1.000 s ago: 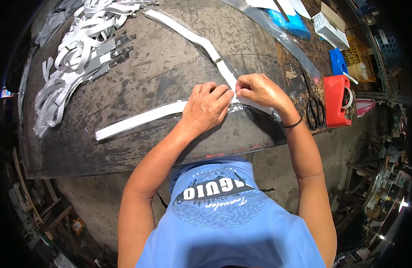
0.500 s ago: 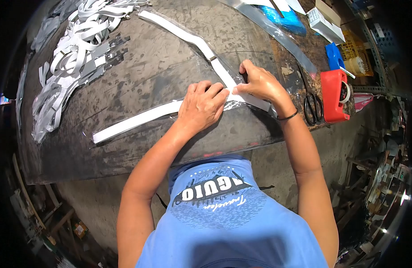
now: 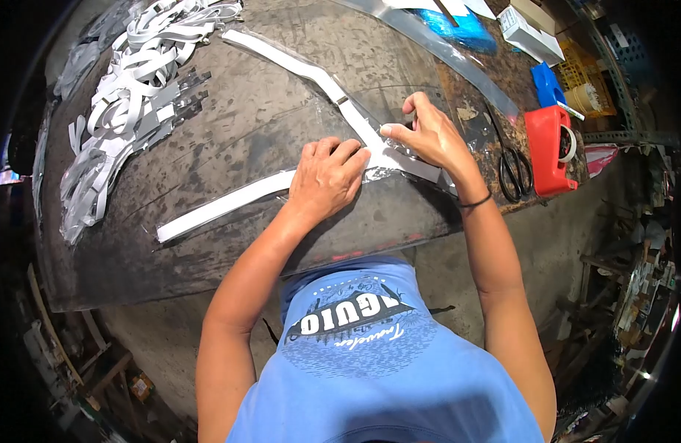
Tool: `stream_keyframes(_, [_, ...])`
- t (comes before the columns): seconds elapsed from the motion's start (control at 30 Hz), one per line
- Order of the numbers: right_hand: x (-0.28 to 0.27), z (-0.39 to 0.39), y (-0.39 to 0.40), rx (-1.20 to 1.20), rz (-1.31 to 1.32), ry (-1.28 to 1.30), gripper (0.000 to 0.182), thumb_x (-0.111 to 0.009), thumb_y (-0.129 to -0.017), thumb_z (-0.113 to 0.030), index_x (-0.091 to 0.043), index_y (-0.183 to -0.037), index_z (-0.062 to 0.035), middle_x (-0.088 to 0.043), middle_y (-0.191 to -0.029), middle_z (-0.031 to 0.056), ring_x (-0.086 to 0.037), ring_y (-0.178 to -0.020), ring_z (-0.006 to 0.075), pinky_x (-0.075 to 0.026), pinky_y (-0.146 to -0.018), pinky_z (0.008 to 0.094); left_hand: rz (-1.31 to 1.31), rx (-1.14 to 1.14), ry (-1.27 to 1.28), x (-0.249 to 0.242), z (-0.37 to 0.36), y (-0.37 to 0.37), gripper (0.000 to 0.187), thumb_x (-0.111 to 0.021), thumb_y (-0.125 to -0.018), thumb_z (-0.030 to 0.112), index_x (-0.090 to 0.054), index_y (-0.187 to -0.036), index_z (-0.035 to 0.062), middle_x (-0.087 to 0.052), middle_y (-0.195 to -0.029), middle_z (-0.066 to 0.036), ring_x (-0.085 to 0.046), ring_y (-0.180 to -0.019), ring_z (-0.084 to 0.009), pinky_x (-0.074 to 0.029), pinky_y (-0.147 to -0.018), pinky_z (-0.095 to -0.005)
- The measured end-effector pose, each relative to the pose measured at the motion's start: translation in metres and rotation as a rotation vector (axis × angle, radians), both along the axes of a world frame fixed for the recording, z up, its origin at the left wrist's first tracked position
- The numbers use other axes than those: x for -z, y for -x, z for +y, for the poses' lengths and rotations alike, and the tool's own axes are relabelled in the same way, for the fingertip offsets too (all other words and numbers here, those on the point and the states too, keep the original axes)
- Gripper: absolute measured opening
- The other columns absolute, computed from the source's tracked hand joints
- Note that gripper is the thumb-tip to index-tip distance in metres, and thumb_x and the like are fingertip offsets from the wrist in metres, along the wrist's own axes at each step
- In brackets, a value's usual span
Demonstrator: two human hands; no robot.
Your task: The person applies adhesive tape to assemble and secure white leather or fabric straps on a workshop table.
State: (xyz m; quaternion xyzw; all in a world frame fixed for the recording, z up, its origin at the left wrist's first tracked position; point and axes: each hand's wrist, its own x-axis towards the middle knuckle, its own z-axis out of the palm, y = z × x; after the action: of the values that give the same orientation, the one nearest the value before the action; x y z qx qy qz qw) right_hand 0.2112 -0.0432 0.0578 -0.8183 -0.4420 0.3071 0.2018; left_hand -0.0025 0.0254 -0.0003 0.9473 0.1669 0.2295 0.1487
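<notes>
One scuffed worktop (image 3: 244, 111) is carrying the white strap (image 3: 229, 205); the left hand (image 3: 329, 177) is covering part, can't tell if gripping, while the right hand (image 3: 436, 136) is hovering, thumb and fingers wide. Messy clutter (image 3: 635, 288) is lining the concrete floor (image 3: 156, 340).

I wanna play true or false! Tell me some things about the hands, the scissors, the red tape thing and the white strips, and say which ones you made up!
1. The left hand is touching a white strip. True.
2. The right hand is holding the scissors. False: they lie on the table.
3. The red tape dispenser is beside the scissors. True.
4. The heap of white strips is on the right side of the table. False: it is on the left side.
5. The person's shirt is blue. True.
</notes>
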Motion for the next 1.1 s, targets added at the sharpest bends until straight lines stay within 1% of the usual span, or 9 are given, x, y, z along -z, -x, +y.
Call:
stream_keyframes(0.1, [0.025,-0.016,0.012,-0.163,-0.344,-0.204,0.059,-0.077,-0.073,-0.051,-0.051,-0.102,-0.0066,-0.063,-0.103,0.0163,-0.063,-0.095,0.0393,-0.049,-0.077,0.0481,0.005,0.012,0.003,-0.001,-0.001,0.0,0.043,-0.073,-0.075,0.012,-0.063,-0.117,0.0151,-0.061,-0.119,-0.002,-0.055,-0.108,-0.0281,-0.041,-0.09,-0.0435])
stream_keyframes(0.27, [0.02,-0.02,0.001,-0.052,-0.105,-0.192,0.051,-0.08,-0.074,-0.043,-0.051,-0.089,-0.0041,-0.058,-0.085,0.0134,-0.059,-0.078,0.0288,-0.046,-0.07,0.0387,0.051,0.011,0.052,-0.007,-0.002,0.001,0.039,-0.069,-0.08,0.011,-0.064,-0.118,0.0141,-0.06,-0.121,-0.005,-0.054,-0.111,-0.0294,-0.041,-0.094,-0.0436])
stream_keyframes(0.3, [0.01,-0.023,0.002,-0.009,-0.031,-0.247,0.048,-0.075,-0.077,-0.045,-0.055,-0.089,-0.0027,-0.061,-0.088,0.0165,-0.059,-0.081,0.0357,-0.046,-0.072,0.0437,0.052,0.003,0.04,-0.006,0.003,0.001,0.039,-0.069,-0.08,0.011,-0.064,-0.118,0.0141,-0.06,-0.121,-0.005,-0.054,-0.111,-0.0294,-0.041,-0.094,-0.0436])
stream_keyframes(0.37, [0.01,-0.029,0.003,-0.005,-0.079,-0.328,0.045,-0.074,-0.079,-0.042,-0.055,-0.089,-0.0028,-0.061,-0.089,0.0164,-0.059,-0.081,0.0359,-0.046,-0.072,0.0432,-0.118,0.019,0.313,-0.002,0.016,0.004,0.031,-0.064,-0.087,0.012,-0.065,-0.118,0.0123,-0.061,-0.122,-0.01,-0.055,-0.112,-0.0321,-0.042,-0.097,-0.0434])
stream_keyframes(0.47, [0.018,-0.038,0.013,-0.066,-0.217,-0.453,0.036,-0.072,-0.082,-0.036,-0.057,-0.092,-0.0048,-0.06,-0.09,0.0147,-0.058,-0.085,0.0359,-0.046,-0.073,0.044,-0.205,-0.04,0.181,-0.027,0.075,0.009,0.027,-0.059,-0.092,0.014,-0.067,-0.118,0.0107,-0.061,-0.123,-0.013,-0.055,-0.114,-0.0335,-0.043,-0.099,-0.0422])
stream_keyframes(0.53, [0.027,-0.039,0.023,-0.123,-0.454,-0.414,0.039,-0.074,-0.078,-0.038,-0.057,-0.095,-0.0069,-0.058,-0.093,0.0134,-0.055,-0.09,0.0357,-0.044,-0.075,0.0464,-0.093,-0.175,0.0,-0.032,0.126,0.014,0.028,-0.058,-0.092,0.015,-0.066,-0.119,0.0106,-0.062,-0.123,-0.013,-0.056,-0.115,-0.0331,-0.045,-0.097,-0.0424])
stream_keyframes(0.73, [0.032,-0.035,0.048,-0.076,-0.503,-0.391,0.043,-0.078,-0.073,-0.036,-0.057,-0.095,-0.0061,-0.054,-0.097,0.0124,-0.051,-0.095,0.0343,-0.04,-0.077,0.0463,0.304,-0.218,-0.239,-0.027,0.237,0.012,0.036,-0.058,-0.093,0.017,-0.058,-0.129,0.0135,-0.06,-0.13,-0.007,-0.053,-0.12,-0.0324,-0.046,-0.097,-0.0421])
stream_keyframes(0.9, [0.028,-0.032,0.047,-0.039,-0.463,-0.33,0.045,-0.081,-0.07,-0.035,-0.057,-0.095,-0.006,-0.053,-0.096,0.0123,-0.05,-0.094,0.0341,-0.039,-0.077,0.0457,0.814,-0.236,-0.184,-0.031,0.275,-0.008,0.07,-0.046,-0.092,0.004,-0.025,-0.154,0.0276,-0.024,-0.161,0.002,-0.016,-0.15,-0.0273,-0.024,-0.116,-0.0596])
stream_keyframes(1.1, [0.025,-0.031,0.048,-0.037,-0.443,-0.302,0.048,-0.081,-0.07,-0.034,-0.058,-0.101,-0.0054,-0.054,-0.098,0.0126,-0.05,-0.095,0.0344,-0.038,-0.078,0.0459,0.827,-0.179,-0.31,-0.042,0.295,-0.028,0.068,-0.05,-0.084,0.004,-0.039,-0.147,0.0269,-0.041,-0.151,0.0,-0.031,-0.144,-0.0261,-0.024,-0.114,-0.058])
